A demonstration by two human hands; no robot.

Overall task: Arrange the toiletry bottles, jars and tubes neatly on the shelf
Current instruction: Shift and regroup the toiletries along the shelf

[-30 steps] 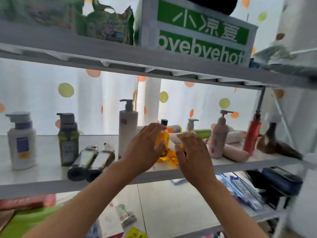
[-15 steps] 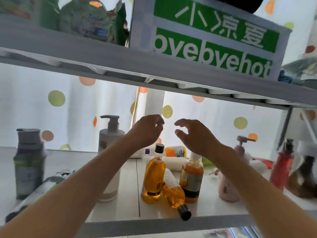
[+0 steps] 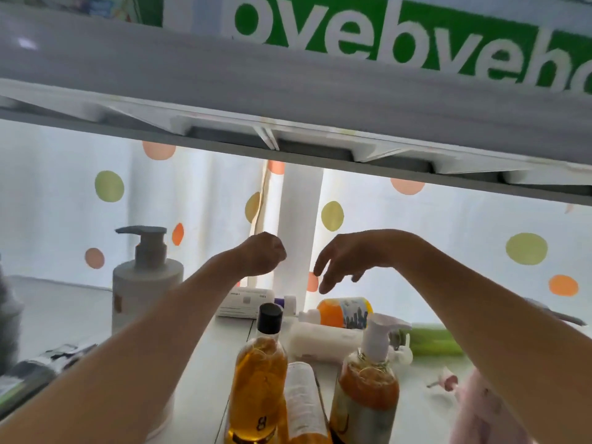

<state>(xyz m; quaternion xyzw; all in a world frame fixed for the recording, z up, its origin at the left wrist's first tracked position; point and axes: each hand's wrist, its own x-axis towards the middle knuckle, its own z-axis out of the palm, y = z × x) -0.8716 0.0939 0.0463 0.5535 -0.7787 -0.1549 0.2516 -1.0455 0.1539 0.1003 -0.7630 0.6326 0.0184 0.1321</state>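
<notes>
Both my hands reach deep over the white shelf [image 3: 205, 373]. My left hand [image 3: 261, 254] is curled into a loose fist with nothing in it. My right hand [image 3: 342, 261] hangs with fingers apart, above the toiletries lying at the back. Below them an amber bottle with a black cap [image 3: 261, 373] and an amber pump bottle [image 3: 368, 379] stand upright, with a third amber bottle [image 3: 302, 402] lying between them. Behind lie a white tube [image 3: 323, 342], an orange-and-white bottle [image 3: 344, 310] and a white box-like tube [image 3: 245, 301].
A tall white pump bottle [image 3: 144, 293] stands left of my left arm. Dark tubes [image 3: 35, 370] lie at the far left. A green tube [image 3: 435, 341] and a pink bottle [image 3: 480, 408] are on the right. The upper shelf [image 3: 288, 107] hangs close overhead. A dotted curtain [image 3: 448, 235] backs the shelf.
My hands have let go of the amber bottles and risen, reaching farther back over the shelf. The camera has moved closer and lower under the upper shelf.
</notes>
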